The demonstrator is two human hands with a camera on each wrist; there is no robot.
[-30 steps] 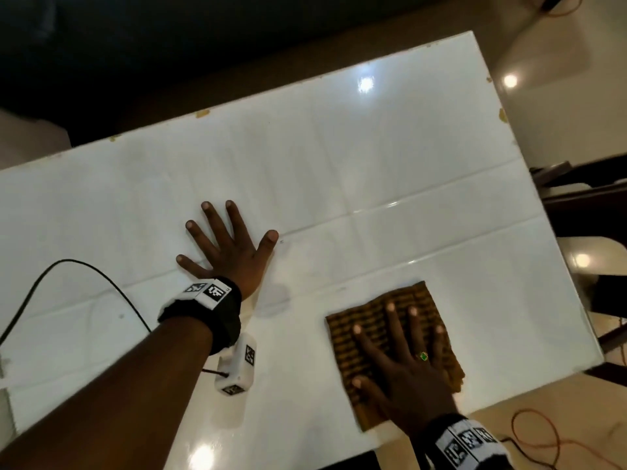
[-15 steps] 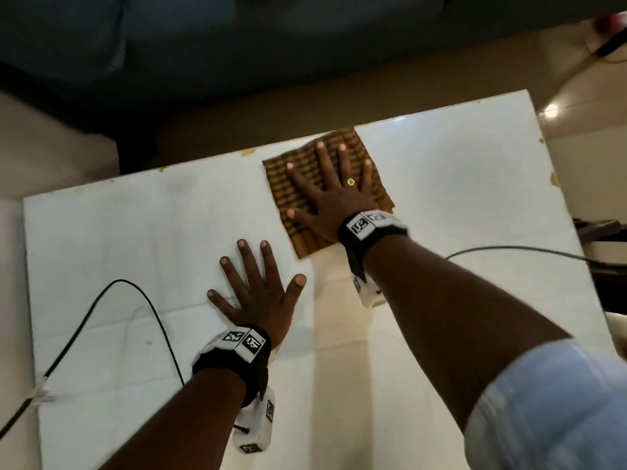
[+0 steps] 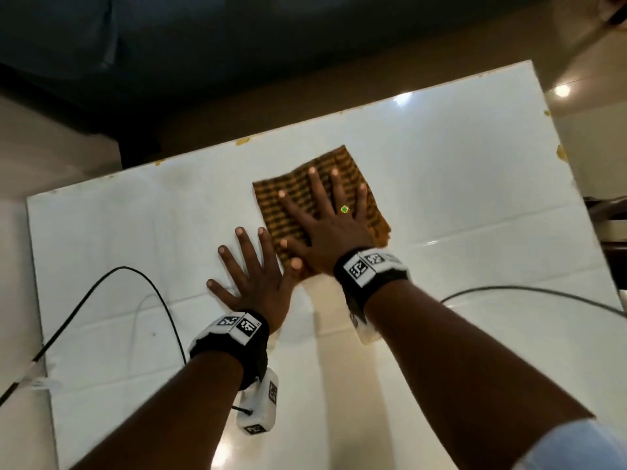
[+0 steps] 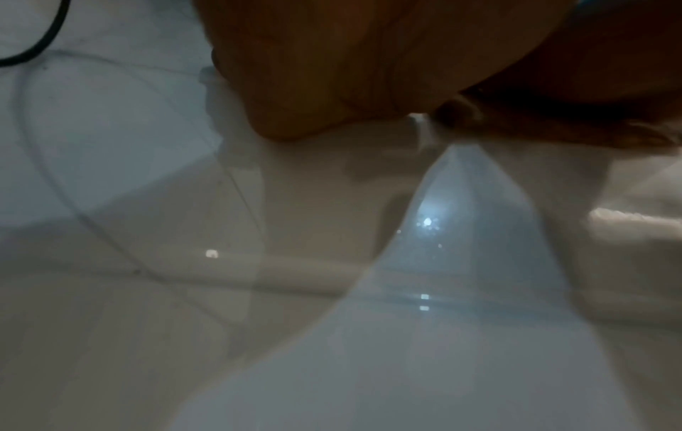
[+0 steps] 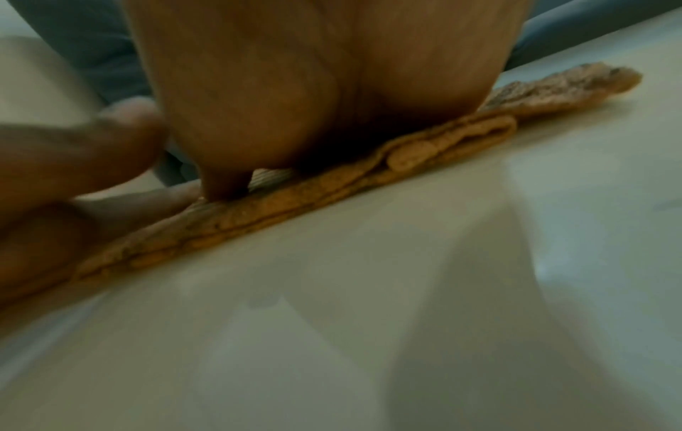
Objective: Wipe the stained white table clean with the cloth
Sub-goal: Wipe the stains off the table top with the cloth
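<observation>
Glossy white table (image 3: 458, 184) fills most of the head view, a flat rectangular top with faint straight seams across it, small brownish chips along its far edge and right edge, and bright lamp glints on its sheen. At the left a thin black cable (image 3: 142, 276) loops over the surface and runs off the near left edge. Next comes the left hand (image 3: 254, 283), laid palm down on the bare top with its fingers straight and spread wide; a black wrist strap (image 3: 234, 337) with white coded tags sits on the wrist. The left wrist view shows only the heel of the palm against the shiny surface. Just right of it, its thumb tip reaching the near corner of the fabric, lies the cloth (image 3: 295, 195): a roughly square, folded piece, orange-brown with dark woven stripes, ribbed in texture, lying flat on the middle of the table toward the far edge. In the right wrist view its near edge (image 5: 332, 198) shows as several soft layers. The right hand (image 3: 329, 228) presses flat on top of it, fingers straight and fanned apart, a green-stoned ring (image 3: 344, 209) on one finger. Another black cable (image 3: 529, 293) curves away at the right.
</observation>
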